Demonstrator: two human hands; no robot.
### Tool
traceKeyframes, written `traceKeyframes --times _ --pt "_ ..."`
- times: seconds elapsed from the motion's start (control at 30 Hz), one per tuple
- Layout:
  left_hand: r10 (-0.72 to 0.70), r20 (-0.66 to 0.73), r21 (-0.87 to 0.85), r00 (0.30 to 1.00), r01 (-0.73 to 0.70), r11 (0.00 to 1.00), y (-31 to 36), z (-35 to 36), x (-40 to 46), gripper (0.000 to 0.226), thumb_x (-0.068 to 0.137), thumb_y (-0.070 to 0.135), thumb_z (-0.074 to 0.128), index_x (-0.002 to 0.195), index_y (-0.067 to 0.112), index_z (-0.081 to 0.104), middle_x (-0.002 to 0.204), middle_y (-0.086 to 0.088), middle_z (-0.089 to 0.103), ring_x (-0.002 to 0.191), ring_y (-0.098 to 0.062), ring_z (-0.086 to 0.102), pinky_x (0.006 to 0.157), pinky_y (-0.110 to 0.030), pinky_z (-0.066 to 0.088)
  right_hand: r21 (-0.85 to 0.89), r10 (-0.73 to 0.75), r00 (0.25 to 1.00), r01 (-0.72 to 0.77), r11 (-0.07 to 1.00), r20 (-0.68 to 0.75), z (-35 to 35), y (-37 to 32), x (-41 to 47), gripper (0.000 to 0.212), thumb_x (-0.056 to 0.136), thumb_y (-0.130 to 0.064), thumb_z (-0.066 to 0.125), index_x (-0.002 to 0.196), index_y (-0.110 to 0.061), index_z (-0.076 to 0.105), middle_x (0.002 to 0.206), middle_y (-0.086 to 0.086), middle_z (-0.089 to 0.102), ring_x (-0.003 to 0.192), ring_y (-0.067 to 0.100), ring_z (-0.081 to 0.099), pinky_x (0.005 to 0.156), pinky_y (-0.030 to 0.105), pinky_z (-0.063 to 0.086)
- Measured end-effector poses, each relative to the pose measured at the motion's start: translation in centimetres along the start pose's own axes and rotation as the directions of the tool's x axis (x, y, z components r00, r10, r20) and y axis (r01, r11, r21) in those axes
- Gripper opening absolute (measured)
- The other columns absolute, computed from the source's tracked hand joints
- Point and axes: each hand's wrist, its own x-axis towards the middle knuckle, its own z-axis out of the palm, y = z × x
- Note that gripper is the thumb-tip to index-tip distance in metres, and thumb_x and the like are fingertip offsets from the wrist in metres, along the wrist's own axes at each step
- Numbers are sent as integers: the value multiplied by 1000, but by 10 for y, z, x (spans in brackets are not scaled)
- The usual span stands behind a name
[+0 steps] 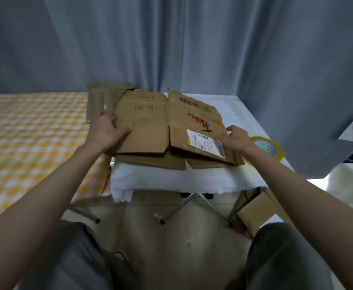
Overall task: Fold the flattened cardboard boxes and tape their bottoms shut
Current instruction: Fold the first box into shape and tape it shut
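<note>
Both bare forearms reach forward as the left hand (108, 130) grips the left edge of the flattened cardboard box (150, 122), thumb on top, while the right hand (237, 139) rests at its right edge, fingers loosely bent.
</note>
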Motion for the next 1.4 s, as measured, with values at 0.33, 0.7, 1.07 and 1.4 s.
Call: traceKeyframes --times 0.33,0.7,1.07,1.4 --pt "576 171 291 799 -599 746 27 28 -53 47 74 34 82 109 9 64 116 -10 54 104 -31 56 82 -39 47 -223 -43 999 49 974 33 10 32 -58 32 88 -12 62 116 -2 51 114 20 62 101 36 62 69 36 45" --pt "755 -214 312 620 -688 655 83 -12 -31 11 79 15 72 76 9 63 79 -4 61 70 -26 59 55 -39 51 88 44 979 -26 996 -201 4 36 -63 51 92 -40 62 60 -1 64 55 13 64 55 31 65 62 39 59" --pt "713 -315 237 627 -675 699 109 -27 -21 10 83 15 73 80 8 67 77 -3 61 67 -19 56 57 -32 48 605 255 948 -91 791 -190 16 5 -39 33 93 -39 61 88 -7 61 81 17 72 71 35 69 69 52 60" --pt "533 -517 69 669 -589 805 164 -84 8 16 89 22 67 80 9 66 75 -1 61 69 -16 55 65 -31 46 389 56 787 240 889 -615 -85 -55 -31 19 101 -24 39 90 -12 48 88 14 61 82 35 56 68 37 39"
